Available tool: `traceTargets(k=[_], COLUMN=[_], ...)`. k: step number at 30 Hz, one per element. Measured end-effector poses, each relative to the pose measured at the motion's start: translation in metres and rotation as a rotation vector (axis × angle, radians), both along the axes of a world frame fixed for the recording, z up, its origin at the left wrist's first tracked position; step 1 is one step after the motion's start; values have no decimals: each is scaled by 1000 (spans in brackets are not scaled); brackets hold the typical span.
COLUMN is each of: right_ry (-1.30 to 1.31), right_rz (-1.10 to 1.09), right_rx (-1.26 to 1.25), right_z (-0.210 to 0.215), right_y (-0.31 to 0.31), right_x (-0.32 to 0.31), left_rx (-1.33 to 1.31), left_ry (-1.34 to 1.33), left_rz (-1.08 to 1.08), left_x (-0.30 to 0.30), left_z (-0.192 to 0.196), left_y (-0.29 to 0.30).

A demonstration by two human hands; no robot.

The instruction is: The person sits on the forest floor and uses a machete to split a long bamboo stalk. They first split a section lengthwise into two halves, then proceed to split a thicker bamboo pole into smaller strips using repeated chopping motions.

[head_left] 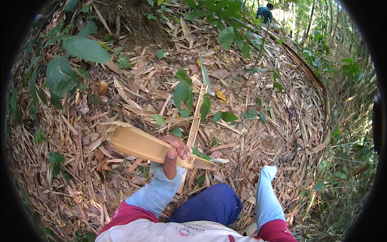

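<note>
My left hand (pixel 174 152) is closed around a wide, pale piece of split bamboo (pixel 137 142). Its broad, ragged end points left, and its narrow end lies to the right of my fingers. Beneath it, a long, narrow bamboo strip (pixel 196 115) runs away from me along the ground. My right hand (pixel 265 165) is low at the right, mostly hidden by its light blue sleeve, so its fingers do not show. A thin grey edge (pixel 279 156) shows beside that hand; I cannot make out what it is.
Dry leaves and bamboo sheaths (pixel 242 141) cover the ground. Green plants (pixel 66 70) grow at the left, and leafy stems (pixel 183 94) stand ahead. A long brown stalk (pixel 306 70) curves along the right. Far off at the top right is another person (pixel 264 14) in dark clothing.
</note>
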State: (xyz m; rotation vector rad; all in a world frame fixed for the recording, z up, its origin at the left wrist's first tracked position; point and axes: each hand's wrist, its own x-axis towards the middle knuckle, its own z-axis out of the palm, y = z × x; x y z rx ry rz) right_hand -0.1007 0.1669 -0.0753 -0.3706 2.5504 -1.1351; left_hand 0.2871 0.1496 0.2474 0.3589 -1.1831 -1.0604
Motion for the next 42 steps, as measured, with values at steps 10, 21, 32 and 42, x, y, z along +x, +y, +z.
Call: traceTargets(k=[10, 21, 32, 42], right_ry=[193, -186, -114, -190], right_rz=[42, -156, 229, 828], right_rx=[468, 101, -785, -621], right_z=[-90, -82, 66, 227], right_y=[23, 20, 13, -73], right_x=[-42, -42, 79, 210], left_rx=[-35, -76, -70, -171], left_ry=[16, -55, -41, 13], left_rz=[84, 67, 61, 30], left_x=[14, 0, 5, 24], left_z=[-8, -1, -6, -24], left_y=[23, 23, 27, 54])
